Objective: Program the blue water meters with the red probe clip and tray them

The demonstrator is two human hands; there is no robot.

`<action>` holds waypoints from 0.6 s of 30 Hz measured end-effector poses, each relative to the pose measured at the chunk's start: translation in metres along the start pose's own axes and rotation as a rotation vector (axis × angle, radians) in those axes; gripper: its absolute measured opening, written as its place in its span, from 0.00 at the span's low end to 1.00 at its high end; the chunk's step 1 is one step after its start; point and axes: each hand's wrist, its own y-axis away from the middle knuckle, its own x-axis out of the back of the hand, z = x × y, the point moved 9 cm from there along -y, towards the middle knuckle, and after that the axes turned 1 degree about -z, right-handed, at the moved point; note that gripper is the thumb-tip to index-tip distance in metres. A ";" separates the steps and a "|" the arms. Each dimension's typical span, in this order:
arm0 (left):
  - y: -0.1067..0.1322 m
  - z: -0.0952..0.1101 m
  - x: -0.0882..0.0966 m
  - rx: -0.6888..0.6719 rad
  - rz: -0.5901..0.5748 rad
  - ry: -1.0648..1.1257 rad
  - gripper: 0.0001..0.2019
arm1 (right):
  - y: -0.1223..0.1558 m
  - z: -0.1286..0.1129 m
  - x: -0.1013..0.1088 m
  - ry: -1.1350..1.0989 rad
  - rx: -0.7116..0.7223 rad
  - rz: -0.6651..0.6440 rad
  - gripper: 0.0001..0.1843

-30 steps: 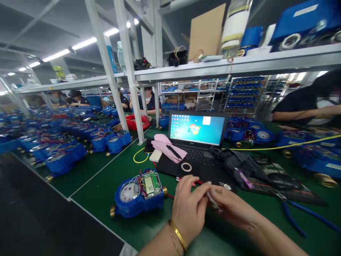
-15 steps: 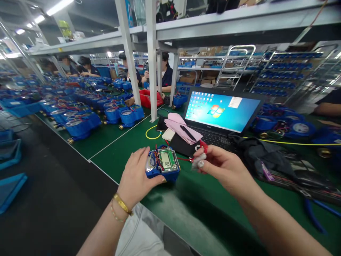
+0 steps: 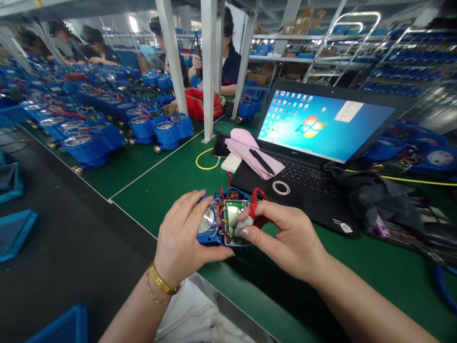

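My left hand (image 3: 185,236) grips a blue water meter (image 3: 223,216) at the near edge of the green bench; coloured wires and a green circuit board with a small display show on the meter's top. My right hand (image 3: 285,238) is closed in a pinch on a small whitish piece (image 3: 243,226) pressed against the board, with a red clip (image 3: 254,202) and red wire beside the fingers. Both hands meet over the meter.
An open laptop (image 3: 321,138) stands behind, with a pink cloth (image 3: 250,152), a pen and a tape ring (image 3: 281,187) on it. Dark cloth (image 3: 374,195) lies to the right. Rows of blue meters (image 3: 107,124) fill the left bench. People work at the back. White posts (image 3: 209,71) stand mid-bench.
My left hand moved off the small piece and took hold of the meter at the bench edge. My right hand brought the whitish piece onto the board. The view tilted down and closer.
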 end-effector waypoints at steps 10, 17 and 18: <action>0.000 0.000 0.000 0.013 0.009 0.023 0.39 | 0.001 -0.007 -0.005 0.083 0.045 -0.011 0.06; -0.001 0.000 -0.001 0.006 0.019 0.017 0.42 | 0.001 -0.007 -0.007 0.081 0.051 -0.037 0.06; -0.001 0.000 -0.001 0.006 0.018 0.017 0.42 | 0.001 -0.007 -0.007 0.077 0.050 -0.043 0.06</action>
